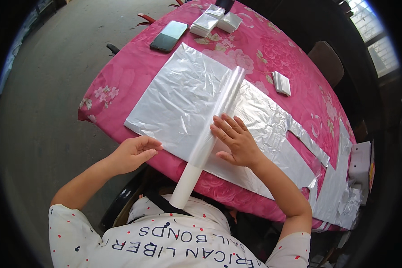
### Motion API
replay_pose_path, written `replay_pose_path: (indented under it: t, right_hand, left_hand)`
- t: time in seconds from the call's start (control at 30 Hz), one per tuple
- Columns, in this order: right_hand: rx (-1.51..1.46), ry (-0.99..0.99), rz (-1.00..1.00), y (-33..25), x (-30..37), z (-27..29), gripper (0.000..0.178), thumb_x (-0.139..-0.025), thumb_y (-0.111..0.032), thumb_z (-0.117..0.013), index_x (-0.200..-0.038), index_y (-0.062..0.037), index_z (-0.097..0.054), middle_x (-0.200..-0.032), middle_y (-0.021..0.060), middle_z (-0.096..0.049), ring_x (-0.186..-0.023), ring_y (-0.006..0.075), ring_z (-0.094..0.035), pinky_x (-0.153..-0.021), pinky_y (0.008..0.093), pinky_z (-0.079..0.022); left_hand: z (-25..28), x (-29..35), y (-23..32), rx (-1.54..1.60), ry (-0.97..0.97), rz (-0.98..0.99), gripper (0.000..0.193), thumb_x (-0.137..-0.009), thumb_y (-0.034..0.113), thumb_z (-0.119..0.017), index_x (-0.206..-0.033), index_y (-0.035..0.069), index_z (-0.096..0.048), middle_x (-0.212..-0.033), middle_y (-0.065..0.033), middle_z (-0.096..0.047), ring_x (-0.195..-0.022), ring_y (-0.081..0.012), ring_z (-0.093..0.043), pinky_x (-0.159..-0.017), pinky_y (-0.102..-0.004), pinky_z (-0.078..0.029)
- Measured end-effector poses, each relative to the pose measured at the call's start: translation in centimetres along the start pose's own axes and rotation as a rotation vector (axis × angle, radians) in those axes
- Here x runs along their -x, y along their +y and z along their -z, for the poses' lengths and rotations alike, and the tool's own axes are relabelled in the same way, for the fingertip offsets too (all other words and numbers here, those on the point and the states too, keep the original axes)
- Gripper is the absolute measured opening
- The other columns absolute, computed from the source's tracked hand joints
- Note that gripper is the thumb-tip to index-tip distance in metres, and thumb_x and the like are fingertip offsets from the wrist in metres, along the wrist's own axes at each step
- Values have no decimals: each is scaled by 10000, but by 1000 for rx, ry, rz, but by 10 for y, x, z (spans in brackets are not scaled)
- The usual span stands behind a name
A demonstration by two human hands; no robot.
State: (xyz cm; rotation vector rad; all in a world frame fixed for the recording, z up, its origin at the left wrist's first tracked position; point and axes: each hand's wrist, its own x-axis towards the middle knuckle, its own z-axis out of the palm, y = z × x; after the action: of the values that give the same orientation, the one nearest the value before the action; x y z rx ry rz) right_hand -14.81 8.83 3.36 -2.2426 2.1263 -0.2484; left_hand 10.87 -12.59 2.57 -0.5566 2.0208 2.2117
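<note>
2 hands: neither grips anything; the left hand [131, 156] is loosely curled near the front edge of the film [174, 94], contact unclear, and the right hand [239, 143] lies open, fingers slightly spread, apparently resting on the roll [204, 145].
Roll: slants across the film, its white near end jutting past the edge of the pink floral desk [107, 109] toward the person.
Folded packs [204, 23]: 3 stacks on the far side by a phone [169, 35], plus 1 pack [281, 83] to the right; these look finished.
Flat film: spread unfolded on either side of the roll, so this length seems only partly handled.
Right end: a narrow strip [310, 140] and crumpled plastic [350, 203] look unsorted.
</note>
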Motion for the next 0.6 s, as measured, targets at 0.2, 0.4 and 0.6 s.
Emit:
replay_pose_path:
  t: [0.2,0.4,0.6]
  right_hand:
    - [-110,95,102,-26,-115,-20,509,-828,-446,-518,-1194,-93,-542,-1285,87,-490,-1285,274,-338,-1073,459,-188]
    - [-93,481,-104,-68,-222,-45,294,-759,-197,-600,-1022,-64,-612,-1153,104,-576,-1187,268,-457,-1017,441,-287]
    - [-421,713,-431,-102,-192,-56,477,-738,-103,-548,-1200,1,-491,-1317,162,-423,-1279,334,-325,-1058,446,-206]
  left_hand:
    - [11,22,8,-134,171,-15,328,-872,25,-501,-1196,-10,-466,-1157,-105,-512,-1068,-164,-518,-892,-289,-439]
    - [3,36,0,-388,331,20,563,-791,117,-630,-1264,5,-347,-1165,-121,-414,-1025,-205,-481,-864,-333,-422]
    - [-14,36,-28,-288,385,-23,661,-710,120,-725,-1254,-4,-371,-1107,-128,-453,-1012,-206,-508,-843,-317,-440]
